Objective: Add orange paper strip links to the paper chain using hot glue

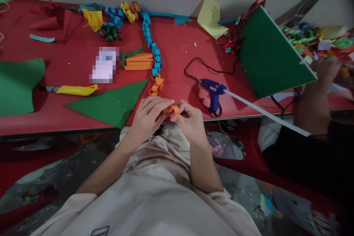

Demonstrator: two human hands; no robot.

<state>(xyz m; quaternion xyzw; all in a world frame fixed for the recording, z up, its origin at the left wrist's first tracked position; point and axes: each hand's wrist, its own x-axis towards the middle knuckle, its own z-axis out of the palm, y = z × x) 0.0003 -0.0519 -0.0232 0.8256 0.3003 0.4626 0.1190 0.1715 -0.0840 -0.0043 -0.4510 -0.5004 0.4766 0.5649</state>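
a small curled loop of orange paper (174,109) is held just over the near edge of the red-covered table (174,44), between the left hand (151,116) and the right hand (190,118). it is pinched between the right thumb and forefinger, while its other end is gripped under the left hand's curled fingers. the step in hand is judged to be the shaping or joining of a link for the chain of blue and orange paper loops (151,40); for the next move, the strip's ends would need to be lined up and pressed together, perhaps with glue from the dark blue glue gun (214,94), which is left lying to the right. the loop's left part and the left thumb are mostly hidden, so whether the loop is linked to the chain cannot be told. the pale rectangular object (105,64) is pixelated, and a co-worker's arm (315,99) is partly cut off by darkness.
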